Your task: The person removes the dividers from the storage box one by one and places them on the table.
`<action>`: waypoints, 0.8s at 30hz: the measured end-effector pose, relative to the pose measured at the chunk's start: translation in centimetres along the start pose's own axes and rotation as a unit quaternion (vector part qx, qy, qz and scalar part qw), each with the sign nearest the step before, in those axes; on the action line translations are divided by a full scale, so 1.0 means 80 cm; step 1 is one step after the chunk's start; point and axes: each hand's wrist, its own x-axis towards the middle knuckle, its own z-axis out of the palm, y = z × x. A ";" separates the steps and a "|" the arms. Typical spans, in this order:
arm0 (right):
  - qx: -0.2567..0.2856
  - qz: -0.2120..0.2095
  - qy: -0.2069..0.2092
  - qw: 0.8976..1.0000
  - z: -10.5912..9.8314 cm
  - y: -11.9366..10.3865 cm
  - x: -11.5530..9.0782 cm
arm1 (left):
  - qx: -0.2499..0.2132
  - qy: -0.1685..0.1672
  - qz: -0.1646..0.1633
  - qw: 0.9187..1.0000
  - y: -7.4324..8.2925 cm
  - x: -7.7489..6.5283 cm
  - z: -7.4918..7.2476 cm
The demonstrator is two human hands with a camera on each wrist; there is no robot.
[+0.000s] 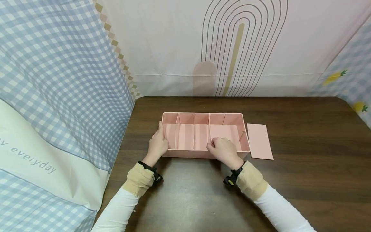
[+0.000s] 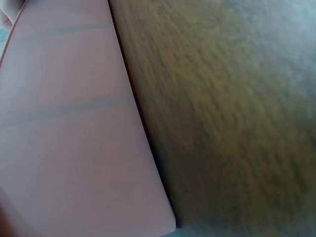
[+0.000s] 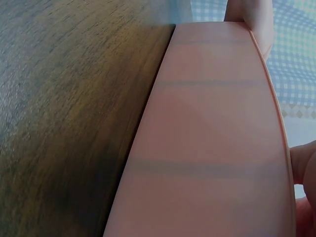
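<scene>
A pink storage box [image 1: 205, 154] with upright dividers sits on the table. My left hand [image 1: 158, 143] holds the box's left front corner, its index finger straight along the outside of the end wall. The right hand [image 1: 224, 149] reaches over the front rim with curled fingers, which pinch the front end of a divider [image 1: 209, 129]. Part of that divider's end is hidden by the fingers. Through the front wall [image 3: 207, 128], the right wrist view shows several dividers as dark bands. From the left wrist, the same wall [image 2: 69, 163] fills the left side.
A flat pink panel [image 1: 260, 141] lies on the dark wooden table [image 1: 307, 154], just right of the box. Behind the table hangs a pale patterned cloth [image 1: 168, 48]. Blue checked fabric [image 1: 72, 74] drapes along the left edge.
</scene>
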 end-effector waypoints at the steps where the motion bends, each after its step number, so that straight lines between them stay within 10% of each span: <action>1: -0.001 0.001 0.000 1.000 0.001 0.000 0.000 | 0.000 -0.001 -0.001 1.000 0.000 0.000 0.000; 24: 0.003 0.008 0.009 1.000 0.002 -0.003 0.000 | 0.006 0.001 0.003 1.000 -0.002 0.000 0.001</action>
